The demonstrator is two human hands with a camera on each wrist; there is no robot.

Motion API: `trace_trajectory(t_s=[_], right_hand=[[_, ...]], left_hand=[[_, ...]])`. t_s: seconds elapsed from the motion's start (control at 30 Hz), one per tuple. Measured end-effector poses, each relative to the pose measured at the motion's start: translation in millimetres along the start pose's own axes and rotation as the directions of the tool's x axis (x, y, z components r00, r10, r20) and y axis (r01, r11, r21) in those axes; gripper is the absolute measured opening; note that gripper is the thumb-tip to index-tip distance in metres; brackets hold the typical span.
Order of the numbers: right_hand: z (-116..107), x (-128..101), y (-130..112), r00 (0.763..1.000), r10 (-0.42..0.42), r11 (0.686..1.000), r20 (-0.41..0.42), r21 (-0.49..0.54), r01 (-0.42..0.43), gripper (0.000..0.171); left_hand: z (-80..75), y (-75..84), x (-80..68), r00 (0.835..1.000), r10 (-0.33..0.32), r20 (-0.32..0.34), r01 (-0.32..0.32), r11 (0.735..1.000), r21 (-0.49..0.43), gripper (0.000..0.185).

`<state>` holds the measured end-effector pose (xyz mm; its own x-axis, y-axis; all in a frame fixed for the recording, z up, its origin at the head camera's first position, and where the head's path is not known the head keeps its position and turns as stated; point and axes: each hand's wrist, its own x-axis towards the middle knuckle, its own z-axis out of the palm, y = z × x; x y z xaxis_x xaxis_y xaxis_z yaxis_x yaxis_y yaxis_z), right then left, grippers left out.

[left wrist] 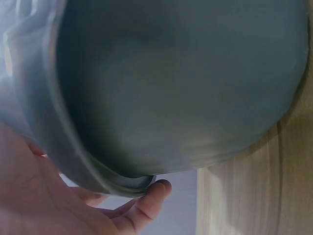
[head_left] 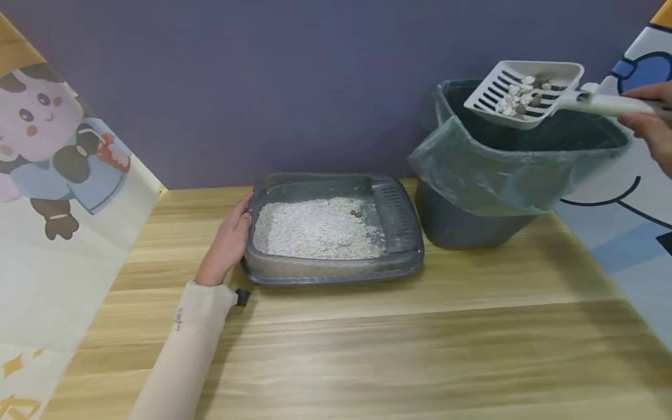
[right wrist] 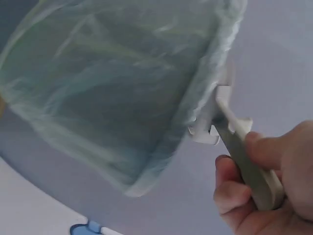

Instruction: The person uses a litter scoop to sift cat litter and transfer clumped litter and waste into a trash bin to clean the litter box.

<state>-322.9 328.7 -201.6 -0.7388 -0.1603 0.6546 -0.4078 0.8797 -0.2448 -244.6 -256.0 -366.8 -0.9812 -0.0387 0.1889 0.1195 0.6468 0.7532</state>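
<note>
A grey litter box point(head_left: 336, 271) stands on the wooden table, with pale litter point(head_left: 315, 227) and one small brown clump point(head_left: 356, 213) inside. At its left end my left hand point(head_left: 227, 242) grips the rim; the left wrist view shows the thumb point(left wrist: 151, 200) at the rim's edge and fingers behind it. My right hand point(head_left: 653, 122) holds a white slotted litter scoop point(head_left: 567, 73) by its handle, fingers wrapped round it in the right wrist view. White and brown clumps point(head_left: 517, 96) lie in the scoop, which is held over the mouth of a grey trash bin point(head_left: 467, 224).
A translucent green bag point(head_left: 504, 181) lines the bin and folds out over its rim. The bin stands close to the right end of the litter box. A dark blue wall point(head_left: 273, 87) rises behind both. Panels with cartoon figures point(head_left: 47, 128) flank the table point(head_left: 399, 350).
</note>
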Motion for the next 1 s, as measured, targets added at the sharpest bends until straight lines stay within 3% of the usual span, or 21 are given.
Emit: trace_trajectory(t_s=[0.13, 0.23, 0.53, 0.67, 0.77, 1.0], right_hand=[[3, 6, -4, 0.997, -0.043, 0.995, 0.071, -0.082, 0.049, 0.033], [6, 7, -12, 0.993, -0.022, 0.995, 0.112, -0.096, 0.033, 0.032], [16, 2, -28, 1.000, -0.026, 0.997, -0.004, -0.075, 0.026, 0.031], [16, 2, -34, 1.000, -0.010, 0.998, -0.012, -0.068, 0.010, 0.033], [16, 1, -37, 1.000, -0.018, 0.997, -0.016, -0.070, 0.017, 0.034], [15, -2, -37, 0.991, -0.059, 0.998, -0.116, -0.039, 0.054, 0.036]], left_hand=[[-1.7, -3.9, 2.1, 1.000, 0.007, -0.009, -0.007, 1.000, 0.004, 0.050], [-1.5, -6.8, 3.3, 1.000, 0.005, -0.008, -0.005, 1.000, 0.005, 0.050], [-4.7, -11.0, 5.8, 1.000, 0.001, -0.008, -0.001, 1.000, 0.020, 0.050], [-6.5, -12.5, 8.1, 1.000, -0.003, -0.007, 0.004, 1.000, 0.027, 0.050], [-7.0, -13.6, 8.8, 1.000, -0.010, -0.005, 0.010, 1.000, 0.026, 0.050], [-8.2, -12.1, 7.6, 1.000, -0.011, -0.005, 0.011, 1.000, 0.025, 0.050]])
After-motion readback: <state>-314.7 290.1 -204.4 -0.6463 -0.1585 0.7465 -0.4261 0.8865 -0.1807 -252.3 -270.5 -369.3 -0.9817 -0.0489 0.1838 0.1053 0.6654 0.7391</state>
